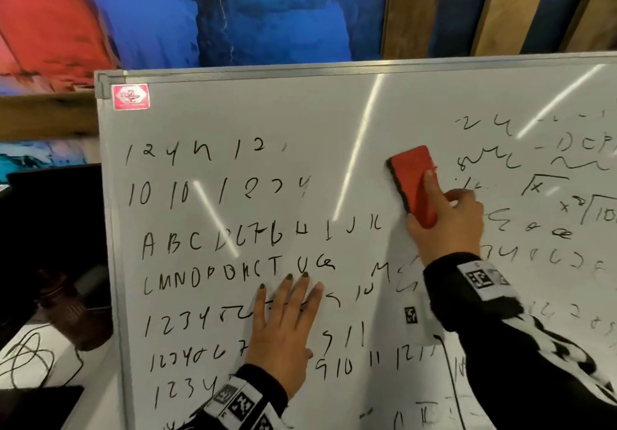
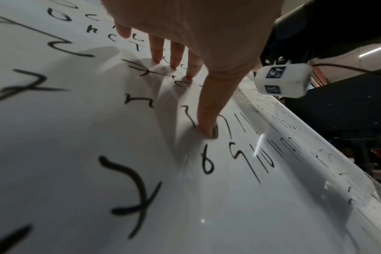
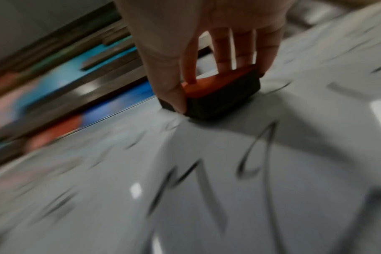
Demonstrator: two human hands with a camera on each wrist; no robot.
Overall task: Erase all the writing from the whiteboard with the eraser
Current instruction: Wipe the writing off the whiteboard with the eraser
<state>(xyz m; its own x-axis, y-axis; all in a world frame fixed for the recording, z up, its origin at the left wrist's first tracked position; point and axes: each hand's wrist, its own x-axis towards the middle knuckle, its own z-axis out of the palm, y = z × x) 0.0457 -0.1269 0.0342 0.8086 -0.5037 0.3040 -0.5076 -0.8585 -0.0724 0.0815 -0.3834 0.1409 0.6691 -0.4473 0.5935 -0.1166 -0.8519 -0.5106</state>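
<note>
The eraser (image 1: 413,185) is held flat against the whiteboard (image 1: 300,122), near the upper middle of the board, by the right hand (image 1: 449,221). It lies up and to the left of the palm: the thumb is set along its left edge, the forefinger is laid over the red back, and the other fingers are curled round the right side. In the right wrist view, which is badly blurred, the eraser (image 3: 220,95) appears as a rounded block with a smooth red top and a dark, seemingly felt-like pad pressed to the board.

The left hand (image 1: 283,329) is spread flat on the glossy white surface, below and to the left, gripping nothing; its fingertips (image 2: 157,60) are touching the board. Black marker writing (image 1: 200,239) is spread over most of the board, with a wiped patch around the eraser. A thin grey metal frame (image 1: 233,74) edges the board.
</note>
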